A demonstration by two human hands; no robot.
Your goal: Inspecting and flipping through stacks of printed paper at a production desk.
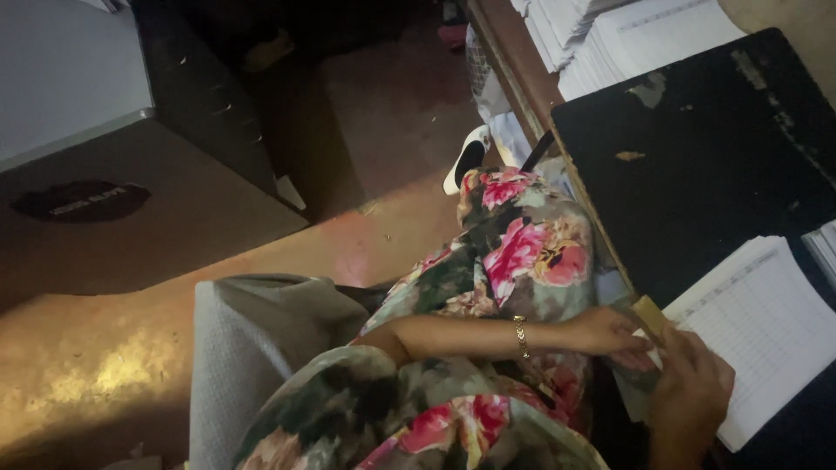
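Note:
My left hand (614, 335), with a gold bracelet on the wrist, reaches across my flowered lap to the edge of the black table (697, 174). Its fingertips pinch a small tan card (649, 313) at the near corner of a stack of ruled white sheets (766, 331). My right hand (688, 392) comes up from the bottom edge with its back to the camera. It grips the same corner of the stack, right beside the left hand. Its fingers are mostly hidden.
More stacks of white printed paper (610, 35) lie at the far end of the table, and another pile (823, 248) shows at the right edge. A grey cloth (252, 348) lies by my left side. A dark cabinet (209, 96) stands on the brown floor (87, 365). A white shoe (468, 157) is beyond my knees.

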